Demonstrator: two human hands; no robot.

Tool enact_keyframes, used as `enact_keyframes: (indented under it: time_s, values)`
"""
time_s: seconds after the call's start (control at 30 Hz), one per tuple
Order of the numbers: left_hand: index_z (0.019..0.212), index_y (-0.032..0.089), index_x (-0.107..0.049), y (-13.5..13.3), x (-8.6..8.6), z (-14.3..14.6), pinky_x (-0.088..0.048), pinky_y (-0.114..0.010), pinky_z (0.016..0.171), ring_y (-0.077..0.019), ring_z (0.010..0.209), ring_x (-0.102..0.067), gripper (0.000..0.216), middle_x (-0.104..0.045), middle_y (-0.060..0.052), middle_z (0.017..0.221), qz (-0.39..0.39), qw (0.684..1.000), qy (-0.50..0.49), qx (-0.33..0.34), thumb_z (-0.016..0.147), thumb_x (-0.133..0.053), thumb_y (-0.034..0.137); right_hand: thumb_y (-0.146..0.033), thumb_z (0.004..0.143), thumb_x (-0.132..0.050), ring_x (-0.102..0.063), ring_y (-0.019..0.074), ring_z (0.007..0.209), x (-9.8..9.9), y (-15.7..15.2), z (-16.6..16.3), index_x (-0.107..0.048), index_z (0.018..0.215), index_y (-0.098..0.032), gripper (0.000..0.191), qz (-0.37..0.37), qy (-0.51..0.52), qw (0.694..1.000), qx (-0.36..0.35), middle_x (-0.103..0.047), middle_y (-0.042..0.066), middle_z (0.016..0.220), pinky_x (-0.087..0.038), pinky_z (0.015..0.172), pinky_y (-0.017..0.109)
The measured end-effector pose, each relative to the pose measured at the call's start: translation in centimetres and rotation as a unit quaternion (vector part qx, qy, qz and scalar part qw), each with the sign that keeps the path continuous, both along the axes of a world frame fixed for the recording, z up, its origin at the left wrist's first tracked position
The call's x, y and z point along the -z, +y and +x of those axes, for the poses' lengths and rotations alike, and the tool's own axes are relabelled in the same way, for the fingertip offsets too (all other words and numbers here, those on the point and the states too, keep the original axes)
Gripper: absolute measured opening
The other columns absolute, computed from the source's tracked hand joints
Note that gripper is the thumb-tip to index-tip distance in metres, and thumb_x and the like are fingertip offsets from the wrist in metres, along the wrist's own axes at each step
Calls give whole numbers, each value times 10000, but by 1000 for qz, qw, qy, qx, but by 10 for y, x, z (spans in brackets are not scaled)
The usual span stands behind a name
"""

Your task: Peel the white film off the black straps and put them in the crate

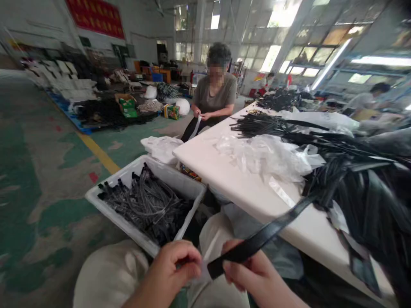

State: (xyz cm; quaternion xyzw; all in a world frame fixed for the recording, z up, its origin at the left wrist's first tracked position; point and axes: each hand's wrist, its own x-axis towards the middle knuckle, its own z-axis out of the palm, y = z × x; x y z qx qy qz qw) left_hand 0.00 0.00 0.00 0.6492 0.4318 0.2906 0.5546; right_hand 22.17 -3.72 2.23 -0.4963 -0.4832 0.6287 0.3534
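My right hand (253, 273) grips the end of a long black strap (272, 231) that runs up and right onto the white table (224, 171). My left hand (175, 267) pinches a thin clear plastic sleeve (205, 261) right at the strap's end. Both hands are low in the view, above my lap. A large heap of black straps (369, 192) lies on the table to the right, beside a pile of clear plastic sleeves (266, 154).
A white bin (189, 184) with several bagged black straps stands on the floor to my left. Another person (215, 94) sits at the table's far end handling a white strip. Boxes, bags and dark piles lie on the green floor behind.
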Motion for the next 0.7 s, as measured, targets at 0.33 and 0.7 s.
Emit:
enact_keyframes:
  time_s: [0.33,0.7]
  values:
    - [758,196,-666,-4,-7,17,-375,-295,756,-201,830,-560,72,-638,-3,798,-39,994,103,24,733,-624,250,-444,875,-694,-443,131,680,20,5,1,-658,918,-192,259,96,-30,993,-59,-505,-8,780,-354,602,262]
    - [844,233,-517,1,-10,22,-417,-247,673,-135,667,-589,89,-600,76,668,-87,992,47,85,819,-526,148,-476,957,-590,-528,144,588,32,8,-7,-725,862,-211,312,198,-71,969,129,-579,8,659,-419,539,256]
